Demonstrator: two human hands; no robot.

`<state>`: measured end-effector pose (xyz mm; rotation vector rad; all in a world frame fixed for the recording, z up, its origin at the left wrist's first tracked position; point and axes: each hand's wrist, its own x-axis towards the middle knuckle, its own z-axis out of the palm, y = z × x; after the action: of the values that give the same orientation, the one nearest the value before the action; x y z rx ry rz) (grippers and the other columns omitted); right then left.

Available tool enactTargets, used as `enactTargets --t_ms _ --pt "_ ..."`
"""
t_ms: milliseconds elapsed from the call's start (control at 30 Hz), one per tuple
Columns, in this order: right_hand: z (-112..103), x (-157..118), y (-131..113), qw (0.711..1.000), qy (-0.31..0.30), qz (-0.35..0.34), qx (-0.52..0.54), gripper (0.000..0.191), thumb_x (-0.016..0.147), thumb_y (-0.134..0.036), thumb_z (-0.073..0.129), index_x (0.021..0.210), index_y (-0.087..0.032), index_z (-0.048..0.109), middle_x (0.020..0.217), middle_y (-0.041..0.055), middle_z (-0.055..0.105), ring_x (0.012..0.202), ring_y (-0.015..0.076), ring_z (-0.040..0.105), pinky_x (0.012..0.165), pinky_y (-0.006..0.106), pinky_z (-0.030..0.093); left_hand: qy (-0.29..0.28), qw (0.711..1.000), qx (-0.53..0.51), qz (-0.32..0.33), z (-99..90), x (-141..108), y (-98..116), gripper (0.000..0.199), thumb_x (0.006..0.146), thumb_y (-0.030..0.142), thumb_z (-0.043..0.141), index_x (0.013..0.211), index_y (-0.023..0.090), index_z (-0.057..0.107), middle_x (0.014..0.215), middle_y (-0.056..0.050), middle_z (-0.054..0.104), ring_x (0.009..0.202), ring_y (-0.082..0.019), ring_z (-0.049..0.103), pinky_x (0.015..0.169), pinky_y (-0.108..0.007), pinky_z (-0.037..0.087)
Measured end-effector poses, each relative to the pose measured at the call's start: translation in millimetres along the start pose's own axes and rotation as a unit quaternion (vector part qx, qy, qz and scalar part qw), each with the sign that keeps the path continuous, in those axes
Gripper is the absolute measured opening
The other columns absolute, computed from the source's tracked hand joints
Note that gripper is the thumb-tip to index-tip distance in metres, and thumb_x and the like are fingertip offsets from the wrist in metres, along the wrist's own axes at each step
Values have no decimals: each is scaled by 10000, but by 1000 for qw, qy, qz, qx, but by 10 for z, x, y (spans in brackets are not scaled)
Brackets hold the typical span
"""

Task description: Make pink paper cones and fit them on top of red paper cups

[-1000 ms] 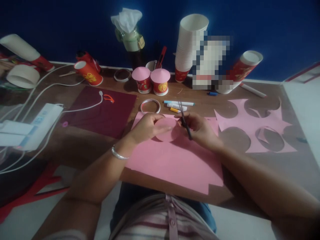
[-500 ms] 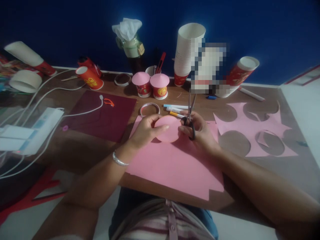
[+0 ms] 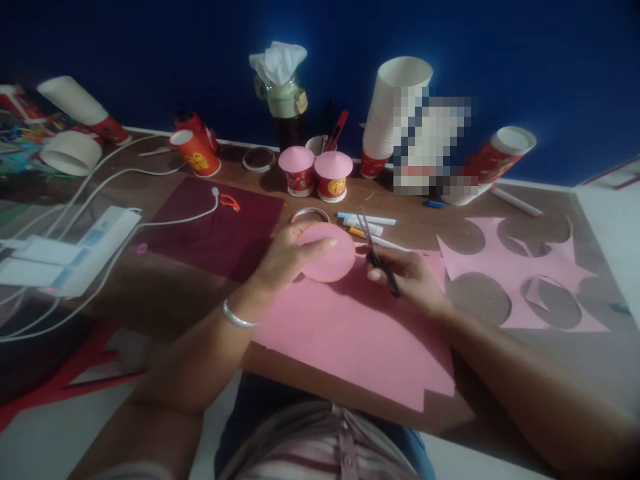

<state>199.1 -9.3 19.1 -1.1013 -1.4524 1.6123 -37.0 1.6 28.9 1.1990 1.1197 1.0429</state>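
Note:
My left hand is closed on a round pink paper disc, thumb on top and fingers underneath. In my right hand is a pair of black-handled scissors, blades pointing up and away, slightly apart from the disc's right edge. Under both hands lies a large pink paper sheet. Just beyond stand two small red cups with pink cone-shaped paper tops, one on the left and one on the right. Several markers and a tape roll lie behind the disc.
On the right lies pink scrap paper with round holes. A stack of paper cups and a tilted cup stack stand by the blue wall. At left are a dark red sheet and a white power strip with cables.
My right hand has drawn away from the disc with the scissors, which now tilt to the left. Only my left hand holds the disc. The whole view has shifted slightly.

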Motion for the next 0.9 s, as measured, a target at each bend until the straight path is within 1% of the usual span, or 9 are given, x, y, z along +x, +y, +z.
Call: enactTargets --t_ms 100,167,233,400,600,733,900 --pt "23 -16 12 999 -42 4 -13 477 721 -553 901 977 -171 774 678 -37 508 623 112 414 580 272 379 -7 1000 5 15 -22 -5 33 296 804 409 833 973 168 799 934 -84 774 877 -233 729 744 -308 598" --pt "42 -28 11 998 -61 2 -8 417 747 -538 884 901 -174 757 673 -37 494 614 106 383 562 268 347 -16 1000 10 18 -27 -9 43 294 814 401 824 987 164 804 934 -89 773 875 -236 732 741 -310 598" --pt "54 -36 -2 997 -71 5 -4 399 758 -548 874 795 -184 714 663 -36 475 613 107 366 549 268 326 -18 1000 11 13 -26 -12 46 291 817 394 822 993 163 807 932 -88 772 857 -229 729 729 -305 592" --pt "56 -37 -34 998 -64 8 -14 448 749 -570 881 704 -192 644 657 -34 452 628 111 352 532 263 291 -10 1000 0 3 -5 -18 51 291 793 388 836 970 159 805 905 -79 767 825 -217 721 714 -297 585" --pt "59 -36 -42 997 -79 13 -11 463 761 -570 871 698 -188 617 673 -34 444 638 107 351 543 260 275 -17 1000 -8 -10 19 -28 78 307 768 391 854 952 152 795 883 -70 757 785 -195 699 691 -279 573" --pt "68 -46 -58 997 -76 15 -14 484 755 -595 868 700 -188 612 679 -35 417 652 110 333 551 260 274 -15 1000 -11 -13 21 -32 77 309 765 388 849 955 151 791 881 -69 746 777 -189 686 675 -270 560" --pt "77 -54 -63 997 -73 17 -21 497 766 -622 853 709 -194 606 665 -37 407 645 113 325 550 265 279 -18 1000 -4 -8 15 -25 67 318 765 388 846 963 146 786 907 -78 747 808 -197 691 705 -278 561"
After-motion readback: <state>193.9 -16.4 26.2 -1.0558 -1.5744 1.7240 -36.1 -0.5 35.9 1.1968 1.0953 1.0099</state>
